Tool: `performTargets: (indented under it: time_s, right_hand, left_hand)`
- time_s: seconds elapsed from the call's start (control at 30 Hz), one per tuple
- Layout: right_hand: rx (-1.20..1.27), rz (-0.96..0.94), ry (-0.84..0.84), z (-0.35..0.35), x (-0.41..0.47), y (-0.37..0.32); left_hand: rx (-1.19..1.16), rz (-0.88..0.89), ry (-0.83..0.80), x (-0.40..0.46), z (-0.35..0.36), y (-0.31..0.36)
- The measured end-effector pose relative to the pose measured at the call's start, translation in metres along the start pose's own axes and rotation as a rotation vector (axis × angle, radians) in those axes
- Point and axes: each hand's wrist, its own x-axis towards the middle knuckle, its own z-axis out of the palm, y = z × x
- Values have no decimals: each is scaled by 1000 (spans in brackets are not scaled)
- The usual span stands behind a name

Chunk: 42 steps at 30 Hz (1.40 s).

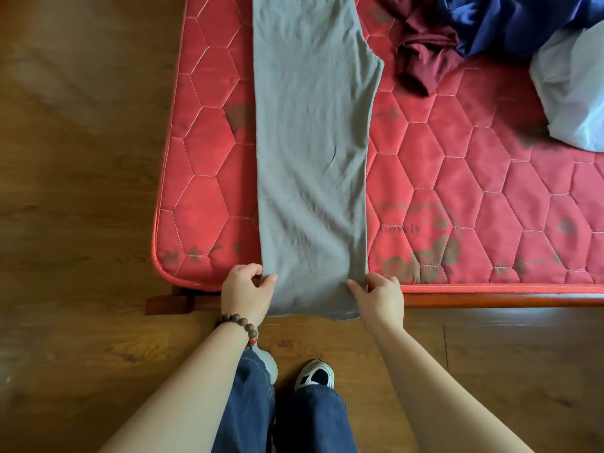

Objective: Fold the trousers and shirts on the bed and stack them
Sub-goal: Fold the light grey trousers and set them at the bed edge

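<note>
Grey trousers (310,142) lie flat in a long strip on the red quilted mattress (474,197), legs folded one over the other, their near end hanging over the bed's front edge. My left hand (246,291) pinches the near left corner of the trousers. My right hand (379,297) pinches the near right corner. A crumpled maroon garment (421,57), a dark blue garment (510,21) and a pale blue garment (575,93) lie unfolded at the far right of the bed.
The mattress sits on a wooden bed frame (490,299) with a corner block at the lower left. Wooden floor (75,191) surrounds the bed. My legs in blue jeans and a black-and-white shoe (315,374) stand close to the front edge.
</note>
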Motion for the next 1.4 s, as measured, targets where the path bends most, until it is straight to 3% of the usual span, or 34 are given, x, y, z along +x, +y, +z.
performTargets:
  time_s: [0.2, 0.33, 0.5, 0.67, 0.77, 0.87, 0.93, 1.13, 1.2, 1.27, 1.33, 1.4]
  right_hand:
    - [157, -30, -106, -3, -10, 12]
    - [180, -41, -186, -10, -11, 16]
    - [230, -31, -405, -17, -10, 28]
    - [401, 69, -287, -17, -15, 37]
    - [468, 108, -375, -8, -28, 44]
    - [310, 116, -499, -9, -31, 53]
    - [203, 114, -524, -13, -32, 59]
    - [319, 4, -314, -32, -50, 60]
    - [457, -23, -401, -47, -54, 56]
    - [581, 2, -538, -62, -55, 54]
    - [524, -18, -640, -74, -56, 51]
    - [381, -88, -671, -80, -55, 44]
  left_hand:
    - [-122, -193, -388, -16, 2, -6]
    - [-213, -200, -370, -20, 1, -10]
    - [-340, -232, -348, -28, -6, -9]
    - [-385, -260, -217, -32, -3, -15]
    - [-383, -325, -342, -36, 0, -25]
    - [-189, -296, -513, -36, -3, -35]
    - [-39, -247, -545, -38, -8, -34]
    - [-204, -92, -265, -53, -23, -18]
    - [-319, -65, -321, -53, -36, -15]
    - [-469, -165, -475, -50, -50, -15]
    - [-453, -177, -604, -47, -60, -17]
    - [-322, -57, -636, -42, -67, -20]
